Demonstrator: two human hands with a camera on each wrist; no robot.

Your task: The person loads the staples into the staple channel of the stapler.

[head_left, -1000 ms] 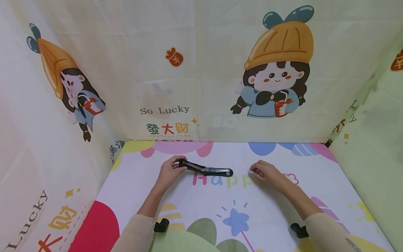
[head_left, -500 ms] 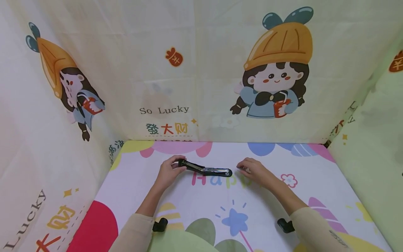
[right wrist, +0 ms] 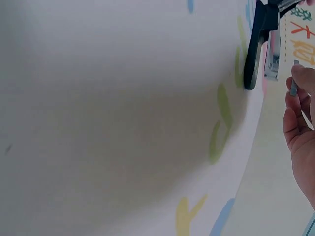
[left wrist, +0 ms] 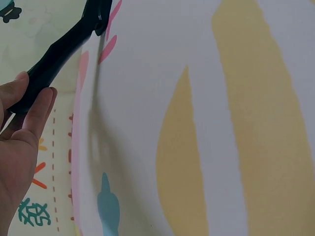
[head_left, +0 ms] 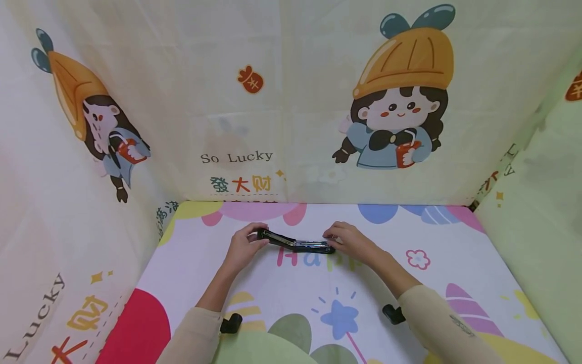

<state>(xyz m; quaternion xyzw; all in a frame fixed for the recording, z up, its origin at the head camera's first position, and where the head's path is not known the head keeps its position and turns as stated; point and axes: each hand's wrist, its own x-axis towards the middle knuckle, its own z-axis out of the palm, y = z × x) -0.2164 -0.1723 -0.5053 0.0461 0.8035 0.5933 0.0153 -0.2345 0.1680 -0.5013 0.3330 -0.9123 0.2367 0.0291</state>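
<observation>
A black stapler (head_left: 313, 248) stands opened out, its metal channel showing. My left hand (head_left: 241, 249) grips one end of it between thumb and fingers. In the left wrist view, the smooth dark back of the stapler (left wrist: 51, 66) angles up from that hand (left wrist: 22, 152). My right hand (head_left: 353, 243) is at the stapler's other end, fingertips over the channel. From the right wrist view, this hand (right wrist: 301, 113) pinches a small grey strip of staples (right wrist: 294, 88), held just apart from the end of the metal channel (right wrist: 271, 69).
A white cloth with coloured prints covers the table (head_left: 273, 288). Printed cloth walls (head_left: 313, 101) rise at the back and both sides. Black wrist cameras (head_left: 231, 323) sit by both sleeves.
My right hand has moved left, from beside the printed letters to the stapler's right end, with the staples still pinched. The left hand and the stapler have stayed in place.
</observation>
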